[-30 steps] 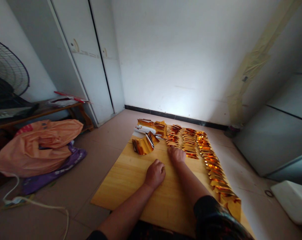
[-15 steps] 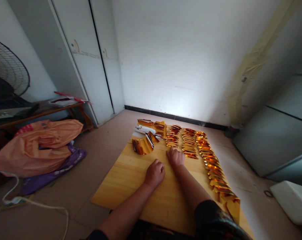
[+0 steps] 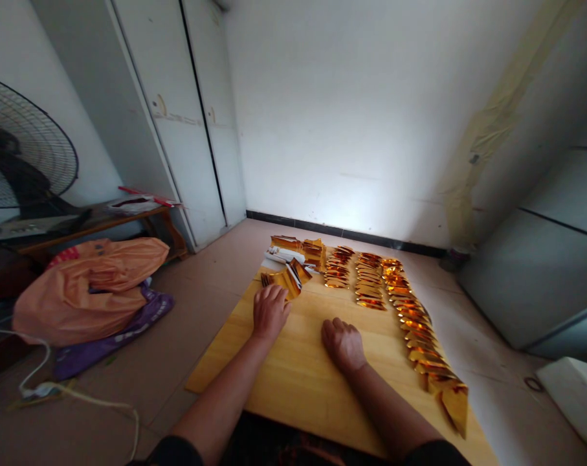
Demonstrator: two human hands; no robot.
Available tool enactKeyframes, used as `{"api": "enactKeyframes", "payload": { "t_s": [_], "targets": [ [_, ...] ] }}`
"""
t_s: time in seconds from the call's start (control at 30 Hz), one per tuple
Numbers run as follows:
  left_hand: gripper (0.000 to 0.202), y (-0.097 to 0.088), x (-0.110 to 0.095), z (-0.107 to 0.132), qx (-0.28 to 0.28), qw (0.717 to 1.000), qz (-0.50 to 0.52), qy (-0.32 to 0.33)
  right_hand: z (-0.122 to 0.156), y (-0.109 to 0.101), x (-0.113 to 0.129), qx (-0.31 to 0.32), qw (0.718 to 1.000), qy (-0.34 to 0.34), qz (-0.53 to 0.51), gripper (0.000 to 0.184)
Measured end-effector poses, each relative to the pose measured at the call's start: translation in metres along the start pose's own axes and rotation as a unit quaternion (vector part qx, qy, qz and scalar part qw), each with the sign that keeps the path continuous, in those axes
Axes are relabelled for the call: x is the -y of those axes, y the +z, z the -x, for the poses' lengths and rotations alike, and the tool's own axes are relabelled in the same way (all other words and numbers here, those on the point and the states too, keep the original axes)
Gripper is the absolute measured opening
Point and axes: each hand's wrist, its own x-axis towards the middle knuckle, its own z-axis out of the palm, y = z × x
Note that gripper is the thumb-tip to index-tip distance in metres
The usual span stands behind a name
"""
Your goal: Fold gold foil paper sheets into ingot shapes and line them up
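A yellow wooden board (image 3: 303,375) lies on the floor in front of me. My left hand (image 3: 270,310) reaches forward onto a curled stack of gold foil sheets (image 3: 286,279) at the board's far left, fingers laid over its near edge. My right hand (image 3: 344,343) rests on the bare middle of the board with its fingers curled under, nothing visible in it. Rows of folded gold foil pieces (image 3: 368,278) lie across the far end, and a long row (image 3: 419,336) runs down the right edge.
An orange plastic bag (image 3: 92,285) over a purple one lies on the floor at left, beside a low wooden bench (image 3: 99,223) and a fan (image 3: 26,162). A white cord (image 3: 74,404) trails near left. White cabinet doors stand behind; a white box (image 3: 572,395) sits at right.
My left hand moved forward from the board's middle onto the gold foil stack. My right hand drew back from the foil rows to the middle of the board.
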Motion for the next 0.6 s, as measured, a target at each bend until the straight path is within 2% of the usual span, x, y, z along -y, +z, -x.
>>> {"api": "enactKeyframes", "payload": {
  "t_s": [0.13,0.33,0.5,0.6],
  "targets": [
    [0.038,0.000,-0.003,-0.022,0.049,0.997,-0.066,-0.005,-0.002,0.000,0.000,0.007,1.000,-0.004,-0.008,0.025],
    [0.043,0.020,-0.019,-0.045,0.102,0.987,-0.103,-0.067,-0.003,0.001,0.001,0.003,1.000,0.003,-0.012,0.022],
    [0.036,0.030,-0.019,-0.046,0.132,0.983,-0.107,-0.072,-0.001,0.005,0.001,-0.014,1.000,-0.002,-0.016,0.022],
    [0.029,0.030,-0.016,-0.042,0.128,0.984,-0.103,-0.062,-0.001,0.006,0.001,-0.017,1.000,-0.001,-0.017,0.022]
  ]
}}
